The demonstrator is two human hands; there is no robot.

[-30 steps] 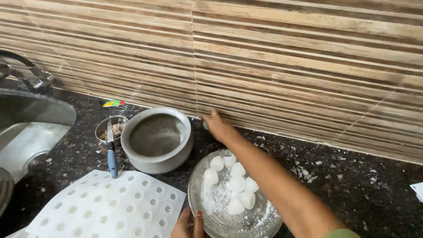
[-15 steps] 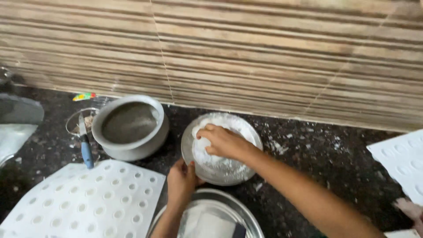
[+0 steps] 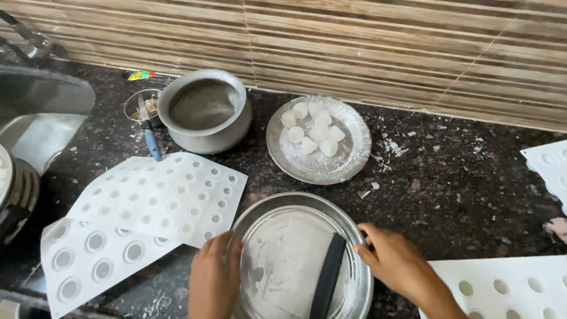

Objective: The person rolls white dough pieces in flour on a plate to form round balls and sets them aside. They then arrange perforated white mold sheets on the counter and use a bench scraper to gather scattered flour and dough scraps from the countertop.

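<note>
Hands sit at the lower edge of the frame, one on each side of a large steel plate point(image 3: 301, 260) on the dark speckled worktop point(image 3: 460, 195). The left hand point(image 3: 215, 277) rests on the plate's left rim with its fingers curved loosely over the edge; the right hand point(image 3: 397, 263) grips the right rim, fingers bent around it. Both wrists are cut off by the bottom of the picture.

One pale sheet point(image 3: 283, 260), dusted with white powder, lies inside this plate, and one flat black scraper point(image 3: 328, 277) lies slanted across its right part; the scraper's lower end runs out of the frame.

A second, smaller steel plate point(image 3: 348, 156) stands above it at the centre, well apart from the hands, holding seven white dumplings point(image 3: 313, 131) bunched in its upper left part. Some overlap, so the count is not certain.

One grey metal pot point(image 3: 204, 109) stands in the upper left, its inside dull and hard to read. Just left of it is one small steel cup point(image 3: 140, 106) with a blue-handled tool point(image 3: 150, 133) leaning out of it; the cup's contents cannot be made out. A small multicoloured wrapper point(image 3: 140, 75) lies behind it against the striped tile wall point(image 3: 384, 41).

Four white perforated mould sheets show: two overlapping at the lower left point(image 3: 159, 195), one cut off at the right edge point(image 3: 549, 165), one cut off at the lower right corner point(image 3: 508, 286). A steel sink point(image 3: 35, 118) fills the upper left corner, only partly seen. White crumbs point(image 3: 390, 147) scatter right of the smaller plate.
</note>
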